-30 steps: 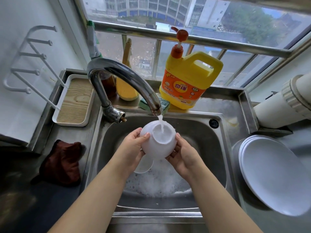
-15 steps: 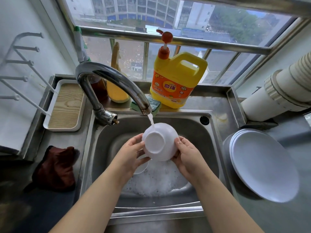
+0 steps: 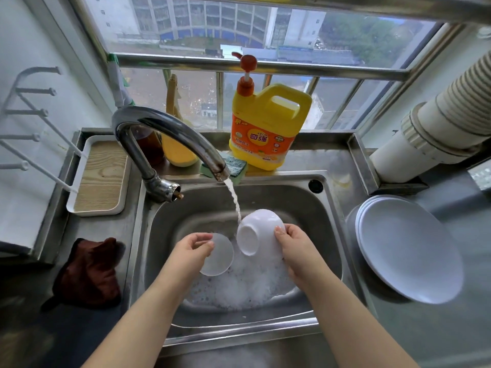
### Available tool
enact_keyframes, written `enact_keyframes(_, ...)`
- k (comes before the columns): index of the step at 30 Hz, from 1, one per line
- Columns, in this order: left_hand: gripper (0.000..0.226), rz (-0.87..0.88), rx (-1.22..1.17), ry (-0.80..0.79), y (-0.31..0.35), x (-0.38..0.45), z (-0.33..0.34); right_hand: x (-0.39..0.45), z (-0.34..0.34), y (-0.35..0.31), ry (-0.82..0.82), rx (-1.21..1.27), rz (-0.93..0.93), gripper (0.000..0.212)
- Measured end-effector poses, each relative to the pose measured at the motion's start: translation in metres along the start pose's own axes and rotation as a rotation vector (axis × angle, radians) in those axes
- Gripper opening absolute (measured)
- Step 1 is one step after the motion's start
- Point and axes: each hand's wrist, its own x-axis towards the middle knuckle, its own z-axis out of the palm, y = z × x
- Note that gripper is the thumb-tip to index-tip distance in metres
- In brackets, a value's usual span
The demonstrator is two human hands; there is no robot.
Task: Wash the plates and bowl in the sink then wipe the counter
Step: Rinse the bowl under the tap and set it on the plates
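Bowl (image 3: 259,232), smooth white and round, tilted under running water (image 3: 233,199).

Steel counter (image 3: 403,338) bears stacked plates (image 3: 409,251), cloth (image 3: 87,272), tray (image 3: 101,176).

White bowl (image 3: 261,231) tilted under water; plates (image 3: 409,251) stacked

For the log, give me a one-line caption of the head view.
Right hand tilts a white bowl under the running faucet while the left hand holds a small white disc over the sudsy sink.
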Motion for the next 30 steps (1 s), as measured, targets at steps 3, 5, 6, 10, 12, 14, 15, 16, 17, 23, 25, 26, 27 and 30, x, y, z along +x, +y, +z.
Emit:
enact_keyframes(3, 0.011, -0.012, 0.068, -0.015, -0.003, 0.0, 0.009, 0.0, -0.011, 0.011, 0.053, -0.122, -0.005, 0.022)
enact_keyframes(5, 0.009, -0.026, 0.119, -0.054, -0.002, 0.0, 0.018, 0.0, -0.018, 0.021, 0.055, -0.127, 0.026, 0.025)
enact_keyframes(6, 0.009, -0.027, 0.143, -0.078, -0.002, 0.0, 0.023, -0.001, -0.022, 0.025, 0.054, -0.113, 0.036, 0.026)
enact_keyframes(10, 0.01, -0.034, 0.212, -0.158, -0.001, -0.003, 0.045, -0.012, -0.037, 0.034, 0.059, -0.077, 0.016, 0.023)
enact_keyframes(12, 0.013, -0.04, 0.248, -0.19, 0.0, -0.001, 0.057, -0.021, -0.048, 0.032, 0.07, -0.076, -0.044, 0.02)
enact_keyframes(14, 0.012, -0.029, 0.287, -0.217, 0.001, 0.002, 0.068, -0.032, -0.063, 0.025, 0.094, -0.125, -0.156, 0.015)
enact_keyframes(15, 0.011, -0.017, 0.311, -0.232, 0.003, 0.003, 0.075, -0.039, -0.073, 0.021, 0.099, -0.134, -0.23, 0.012)
enact_keyframes(16, 0.009, -0.001, 0.332, -0.249, 0.005, 0.003, 0.081, -0.047, -0.083, 0.016, 0.101, -0.132, -0.308, 0.01)
enact_keyframes(17, 0.008, 0.016, 0.346, -0.267, 0.008, 0.002, 0.087, -0.055, -0.094, 0.012, 0.115, -0.13, -0.38, 0.009)
enact_keyframes(23, 0.01, 0.096, 0.356, -0.324, 0.014, -0.005, 0.114, -0.064, -0.161, 0.02, 0.552, -0.541, -0.586, 0.014)
enact_keyframes(25, 0.01, 0.089, 0.36, -0.318, 0.011, -0.006, 0.115, -0.05, -0.18, 0.036, 0.643, -0.696, -0.586, 0.015)
enact_keyframes(26, 0.01, 0.084, 0.362, -0.314, 0.009, -0.006, 0.115, -0.043, -0.187, 0.045, 0.662, -0.745, -0.584, 0.016)
enact_keyframes(27, 0.01, 0.079, 0.361, -0.306, 0.007, -0.006, 0.114, -0.036, -0.192, 0.053, 0.672, -0.781, -0.584, 0.019)
enact_keyframes(30, 0.011, 0.072, 0.339, -0.268, 0.002, -0.006, 0.111, -0.021, -0.197, 0.07, 0.668, -0.853, -0.6, 0.023)
